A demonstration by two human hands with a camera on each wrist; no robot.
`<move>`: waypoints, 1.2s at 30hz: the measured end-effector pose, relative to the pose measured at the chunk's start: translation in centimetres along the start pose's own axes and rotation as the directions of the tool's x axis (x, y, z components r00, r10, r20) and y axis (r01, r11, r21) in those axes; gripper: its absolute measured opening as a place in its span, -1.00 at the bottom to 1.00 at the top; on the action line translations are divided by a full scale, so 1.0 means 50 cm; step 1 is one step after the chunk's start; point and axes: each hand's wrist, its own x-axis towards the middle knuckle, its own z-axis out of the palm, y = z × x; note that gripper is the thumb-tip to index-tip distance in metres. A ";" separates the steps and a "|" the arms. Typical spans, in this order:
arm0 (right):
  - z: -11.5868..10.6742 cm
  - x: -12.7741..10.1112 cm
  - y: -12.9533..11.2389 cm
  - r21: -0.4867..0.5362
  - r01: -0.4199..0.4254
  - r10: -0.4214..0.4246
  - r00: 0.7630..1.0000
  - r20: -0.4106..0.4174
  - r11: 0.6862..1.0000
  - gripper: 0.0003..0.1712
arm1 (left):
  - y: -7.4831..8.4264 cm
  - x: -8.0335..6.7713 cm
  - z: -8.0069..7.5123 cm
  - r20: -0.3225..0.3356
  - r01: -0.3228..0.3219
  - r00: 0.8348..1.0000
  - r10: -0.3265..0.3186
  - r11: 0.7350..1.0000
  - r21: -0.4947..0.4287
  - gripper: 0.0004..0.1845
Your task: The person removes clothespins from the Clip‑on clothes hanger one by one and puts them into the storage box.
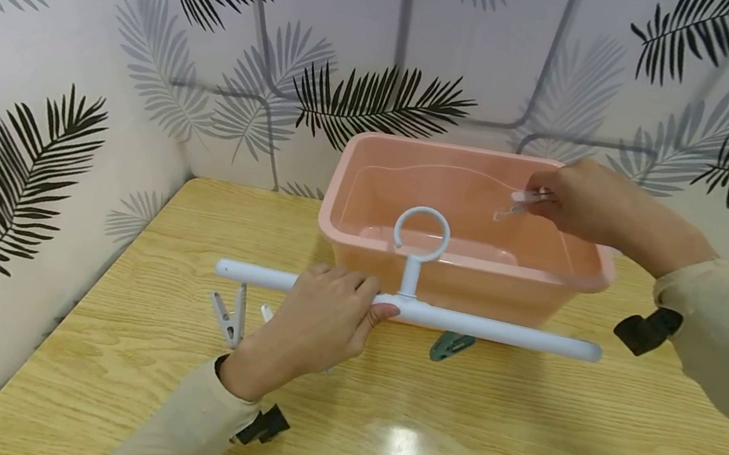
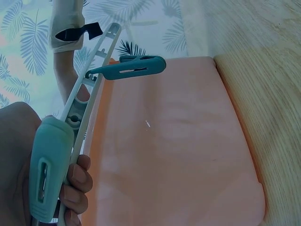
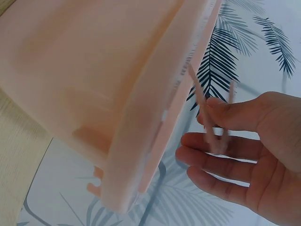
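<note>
The left hand (image 1: 320,316) wraps the white hanger bar (image 1: 498,331), steadying it at 6 o'clock of the pink basin (image 1: 571,280). The right hand (image 1: 590,202) pinches what appears a clear clothespin (image 1: 522,202) over the basin's 2 o'clock corner; a teal peg (image 1: 451,345) hangs beneath the bar.

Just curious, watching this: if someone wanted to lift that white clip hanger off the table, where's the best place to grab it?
Probably the ring on top, reached from above: it stands upright and open over the hanger's bar, centred. The left hand grips the bar beside the stem, and pegs hang underneath, so the underside is cluttered.
</note>
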 end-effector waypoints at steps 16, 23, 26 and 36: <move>0.019 -0.022 0.007 0.041 0.032 -0.032 0.999 0.006 0.999 -0.91 | 0.006 -0.003 -0.001 0.001 0.009 1.000 -0.009 1.000 -0.003 -0.59; 0.022 -0.048 -0.006 0.042 0.052 -0.049 0.996 -0.070 0.998 -0.91 | 0.006 0.004 -0.005 -0.013 0.001 1.000 -0.001 1.000 0.000 -0.58; 0.020 -0.061 -0.020 0.036 0.065 -0.060 0.992 -0.107 0.997 -0.90 | 0.005 0.008 -0.009 -0.015 0.005 1.000 -0.005 1.000 -0.004 -0.59; 0.016 -0.103 -0.056 0.033 0.154 -0.139 0.952 -0.272 0.988 -0.81 | 0.001 0.018 -0.022 -0.017 0.024 1.000 -0.024 1.000 -0.004 -0.60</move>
